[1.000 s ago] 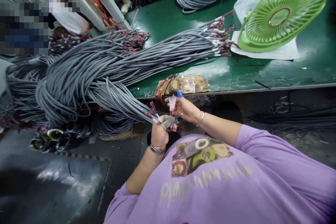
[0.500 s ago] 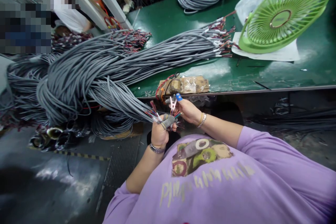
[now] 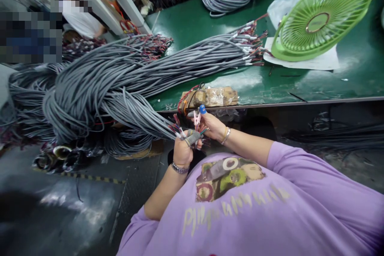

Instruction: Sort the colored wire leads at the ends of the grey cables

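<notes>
Note at right on green bench (image 3: 261, 82): light-green fan (image 3: 318, 24), tilted, set on white sheet (image 3: 318, 62); crumpled pale sheeting (image 3: 279, 8) just behind. Near bench edge: thin dark strip (image 3: 298, 97). Upper left: co-worker (image 3: 79, 18) in white top. Floor (image 3: 66, 208), lower left: yellow-and-black striped tape (image 3: 94, 178).

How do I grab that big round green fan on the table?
Probably by the curved, solid-looking green base, reaching from the near edge of the shiny green table. The base sits low on crumpled white paper toward that side; the slatted round head tilts above it, so tugging there might tip everything.
</notes>
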A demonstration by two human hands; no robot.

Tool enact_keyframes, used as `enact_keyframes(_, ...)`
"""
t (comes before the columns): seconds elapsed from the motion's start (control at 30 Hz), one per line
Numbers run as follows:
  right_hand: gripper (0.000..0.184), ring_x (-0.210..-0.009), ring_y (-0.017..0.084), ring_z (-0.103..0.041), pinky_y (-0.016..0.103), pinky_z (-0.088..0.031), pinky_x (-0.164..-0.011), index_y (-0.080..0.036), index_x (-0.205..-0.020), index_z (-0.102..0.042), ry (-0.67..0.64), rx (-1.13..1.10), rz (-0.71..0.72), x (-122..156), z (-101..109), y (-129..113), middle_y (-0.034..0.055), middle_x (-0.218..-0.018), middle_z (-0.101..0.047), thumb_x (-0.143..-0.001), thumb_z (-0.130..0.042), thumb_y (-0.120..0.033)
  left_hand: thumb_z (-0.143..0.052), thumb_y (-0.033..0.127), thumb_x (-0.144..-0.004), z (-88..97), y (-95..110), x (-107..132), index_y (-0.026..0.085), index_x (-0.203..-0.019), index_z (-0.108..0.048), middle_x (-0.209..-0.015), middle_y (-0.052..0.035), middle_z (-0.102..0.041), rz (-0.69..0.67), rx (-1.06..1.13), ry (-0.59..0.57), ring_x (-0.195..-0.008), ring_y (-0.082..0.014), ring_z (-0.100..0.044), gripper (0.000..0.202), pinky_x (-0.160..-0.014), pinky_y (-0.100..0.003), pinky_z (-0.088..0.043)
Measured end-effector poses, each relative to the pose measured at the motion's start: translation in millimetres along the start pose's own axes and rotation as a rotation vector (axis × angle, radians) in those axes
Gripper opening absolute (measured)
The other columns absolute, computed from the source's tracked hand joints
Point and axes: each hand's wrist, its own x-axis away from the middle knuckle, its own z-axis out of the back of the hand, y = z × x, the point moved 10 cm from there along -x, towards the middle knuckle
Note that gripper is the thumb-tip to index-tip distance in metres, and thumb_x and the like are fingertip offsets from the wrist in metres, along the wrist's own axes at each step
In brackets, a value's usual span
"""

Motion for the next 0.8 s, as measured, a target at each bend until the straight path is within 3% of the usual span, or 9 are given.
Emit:
enact_keyframes(0.23, 0.056, -0.046, 0.006, -0.043, 0.021, -0.035, -0.045, -0.014, -0.067, -0.059, 0.012, -0.009, 0.016, -0.7, -0.8, -1.2, -0.0031, -0.054, -0.052, -0.066, -0.065, -0.07, -0.073, 0.032, -0.066, -1.5, -1.7, -0.7, 0.014, -0.057, -0.059, -0.045, 0.0001, -0.057, 0.008, -0.013, -0.002, -0.037, -0.0074, -0.047, 0.024, -0.04, -0.019, -0.036)
enact_keyframes(0.47, 0.059, -0.052, 0.011, -0.052, 0.022, -0.041, -0.047, -0.015, -0.082, -0.063, -0.098, -0.019, -0.123, 9.5, -2.5, 8.2, 0.0032, -0.067, -0.062, -0.079, -0.049, -0.072, -0.074, 0.035, -0.065, 0.6, 2.6, 5.6, 0.014, -0.06, -0.063, -0.046, -0.0004, -0.058, -0.019, -0.04, 0.004, -0.038, -0.0079, -0.049, 0.024, -0.04, -0.02, -0.036)
enact_keyframes(0.6, 0.044, -0.057, 0.01, -0.053, 0.021, -0.042, -0.05, -0.013, -0.087, -0.066, -0.167, -0.009, -0.158, 18.5, -3.0, 9.2, 0.0054, -0.075, -0.065, -0.086, -0.054, -0.056, -0.074, 0.035, -0.067, 1.8, 8.5, 13.5, 0.014, -0.058, -0.061, -0.048, -0.0002, -0.058, -0.076, -0.074, 0.02, -0.04, -0.0078, -0.05, 0.026, -0.042, -0.02, -0.038)
enact_keyframes(0.7, 0.024, -0.056, 0.008, -0.05, 0.02, -0.042, -0.053, -0.013, -0.084, -0.066, -0.156, 0.013, -0.05, 20.3, -0.3, 1.0, 0.0023, -0.072, -0.063, -0.082, -0.065, -0.037, -0.073, 0.034, -0.068, 3.0, 11.1, 15.3, 0.015, -0.061, -0.062, -0.049, 0.0006, -0.059, -0.107, -0.051, 0.044, -0.041, -0.0081, -0.05, 0.023, -0.043, -0.02, -0.039)
enact_keyframes(0.8, 0.017, -0.057, 0.008, -0.049, 0.02, -0.04, -0.054, -0.013, -0.079, -0.067, -0.12, 0.07, 0.049, 21.4, 2.2, -5.7, 0.001, -0.071, -0.061, -0.077, -0.069, -0.03, -0.073, 0.033, -0.068, 3.5, 10.3, 13.0, 0.015, -0.065, -0.063, -0.049, 0.0009, -0.06, -0.103, -0.017, 0.063, -0.04, -0.0078, -0.05, 0.021, -0.042, -0.02, -0.039)
